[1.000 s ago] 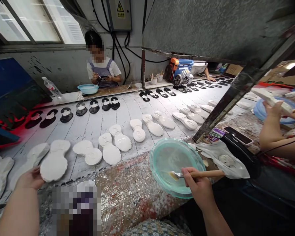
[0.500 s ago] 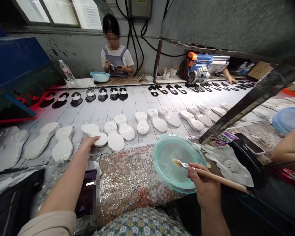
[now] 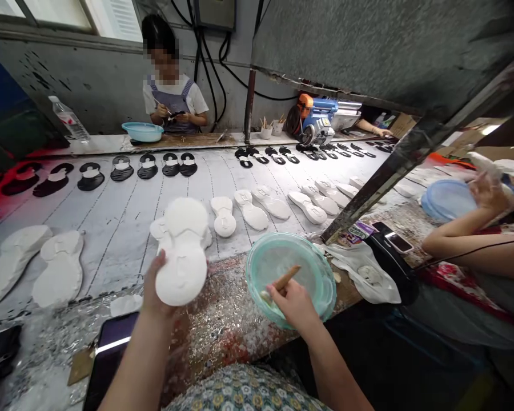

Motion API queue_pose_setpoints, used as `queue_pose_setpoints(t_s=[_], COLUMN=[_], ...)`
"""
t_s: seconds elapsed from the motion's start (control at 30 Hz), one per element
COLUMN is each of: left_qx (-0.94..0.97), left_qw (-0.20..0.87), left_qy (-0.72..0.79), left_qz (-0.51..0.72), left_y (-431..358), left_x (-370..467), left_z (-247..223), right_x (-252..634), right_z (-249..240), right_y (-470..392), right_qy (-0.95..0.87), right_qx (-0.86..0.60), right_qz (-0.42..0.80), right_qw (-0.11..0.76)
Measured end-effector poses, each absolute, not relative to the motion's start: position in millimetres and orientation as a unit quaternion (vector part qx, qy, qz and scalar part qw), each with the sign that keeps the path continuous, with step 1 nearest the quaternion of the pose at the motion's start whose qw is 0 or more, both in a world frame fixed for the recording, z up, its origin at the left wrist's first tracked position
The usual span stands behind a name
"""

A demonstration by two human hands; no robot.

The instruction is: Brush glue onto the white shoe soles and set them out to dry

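My left hand (image 3: 157,285) grips a white shoe sole (image 3: 182,251) by its edge, held up above the near side of the belt with its broad face toward me. Behind it, other white soles are partly covered. My right hand (image 3: 294,305) is closed round a brush (image 3: 286,277) with a wooden handle. The brush head points down and left, low inside a turquoise bowl (image 3: 257,242) of cloudy whitish liquid. More white soles (image 3: 251,210) lie in a loose row along the belt (image 3: 124,228).
A dark phone (image 3: 109,354) lies by my left forearm. A slanted metal post (image 3: 368,182) rises right of the bowl, near a white plastic bag (image 3: 368,274). Black shoe uppers (image 3: 148,166) line the belt's far side. Co-workers sit opposite and at my right.
My left hand has picked the sole up off the belt and brought it nearer. My right hand has turned the brush and lowered it into the bowl. The view has shifted right.
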State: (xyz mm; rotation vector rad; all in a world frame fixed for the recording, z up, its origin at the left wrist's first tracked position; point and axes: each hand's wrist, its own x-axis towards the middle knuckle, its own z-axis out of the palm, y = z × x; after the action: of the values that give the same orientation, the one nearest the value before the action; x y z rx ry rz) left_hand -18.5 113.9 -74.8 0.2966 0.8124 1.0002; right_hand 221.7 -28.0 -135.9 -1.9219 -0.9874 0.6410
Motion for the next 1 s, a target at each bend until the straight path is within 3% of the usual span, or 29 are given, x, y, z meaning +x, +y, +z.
queue_pose_setpoints(t_s=[0.23, 0.43, 0.6, 1.0], left_qx=[0.104, 0.105, 0.114, 0.09], left_qw=[0.828, 0.826, 0.828, 0.841], left_qy=[0.407, 0.408, 0.407, 0.391], left_qz=[0.371, 0.374, 0.368, 0.364], left_y=[96, 94, 88, 86], left_x=[37, 48, 45, 35], left_z=[-92, -85, -74, -65], right_x=[218, 198, 181, 206], right_z=[-132, -120, -99, -66], right_y=[-40, -45, -38, -1], right_qy=[-0.387, -0.448, -0.538, -0.572], right_qx=[-0.754, -0.616, -0.536, -0.532], right_qz=[0.27, 0.316, 0.26, 0.143], right_qw=[0.457, 0.566, 0.596, 0.608])
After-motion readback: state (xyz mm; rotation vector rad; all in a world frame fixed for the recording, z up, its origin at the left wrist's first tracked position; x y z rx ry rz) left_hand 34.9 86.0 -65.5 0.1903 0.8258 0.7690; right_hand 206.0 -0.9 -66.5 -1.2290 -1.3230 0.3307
